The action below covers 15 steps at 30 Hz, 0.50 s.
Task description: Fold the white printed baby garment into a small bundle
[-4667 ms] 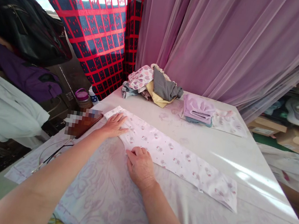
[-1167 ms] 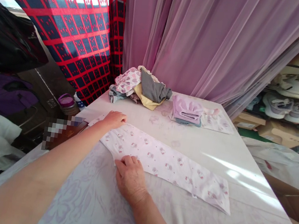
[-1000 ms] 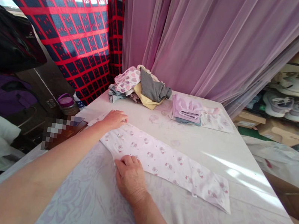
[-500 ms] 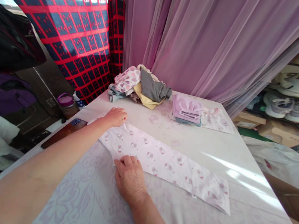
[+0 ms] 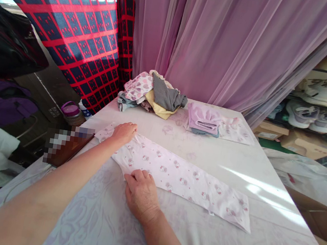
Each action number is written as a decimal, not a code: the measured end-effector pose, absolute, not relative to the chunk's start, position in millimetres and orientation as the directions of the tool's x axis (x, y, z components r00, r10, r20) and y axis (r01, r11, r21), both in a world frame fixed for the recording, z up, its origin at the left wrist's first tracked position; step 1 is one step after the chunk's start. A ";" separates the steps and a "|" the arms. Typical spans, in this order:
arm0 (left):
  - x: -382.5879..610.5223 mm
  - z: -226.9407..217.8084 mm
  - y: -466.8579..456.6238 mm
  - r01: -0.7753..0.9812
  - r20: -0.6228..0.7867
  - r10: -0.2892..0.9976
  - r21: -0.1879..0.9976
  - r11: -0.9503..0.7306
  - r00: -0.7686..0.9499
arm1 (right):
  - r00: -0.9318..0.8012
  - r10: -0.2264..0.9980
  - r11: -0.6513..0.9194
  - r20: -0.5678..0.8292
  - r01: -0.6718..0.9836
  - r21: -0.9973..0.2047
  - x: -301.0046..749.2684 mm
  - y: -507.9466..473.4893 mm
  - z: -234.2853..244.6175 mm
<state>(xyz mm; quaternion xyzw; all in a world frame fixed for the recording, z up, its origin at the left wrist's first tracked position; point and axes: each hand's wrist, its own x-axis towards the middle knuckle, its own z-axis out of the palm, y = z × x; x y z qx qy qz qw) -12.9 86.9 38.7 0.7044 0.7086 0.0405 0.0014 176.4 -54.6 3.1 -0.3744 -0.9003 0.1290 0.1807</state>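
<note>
Pale printed garment is touched at opposite long edges by left hand and right hand, kept well apart; whether pinched can't be told.

Pixelation keeps part of the brown object from us; we cannot see the printed cloth beneath the left hand, and we lose part of the black bag past the left edge.
</note>
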 end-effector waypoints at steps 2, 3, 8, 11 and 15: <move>-9.9 36.1 75.6 0.996 0.066 0.998 0.082 -0.016 0.011 | -0.654 0.721 0.686 0.229 0.628 -0.367 176.4 -54.3 2.7; -8.9 34.0 68.9 0.995 0.070 0.997 0.091 -0.035 0.029 | -0.654 0.721 0.686 0.229 0.628 -0.368 176.2 -54.2 2.6; -11.7 14.9 39.3 0.969 0.107 0.981 0.170 -0.181 0.164 | -0.656 0.724 0.682 0.213 0.635 -0.363 175.7 -54.7 3.8; -17.0 5.0 36.8 0.967 0.101 0.978 0.164 -0.195 0.180 | -0.659 0.725 0.682 0.203 0.641 -0.353 175.7 -55.1 4.8; -19.0 3.5 48.8 0.982 0.042 0.991 0.136 -0.128 0.124 | -0.652 0.729 0.680 0.210 0.650 -0.341 175.2 -55.9 3.6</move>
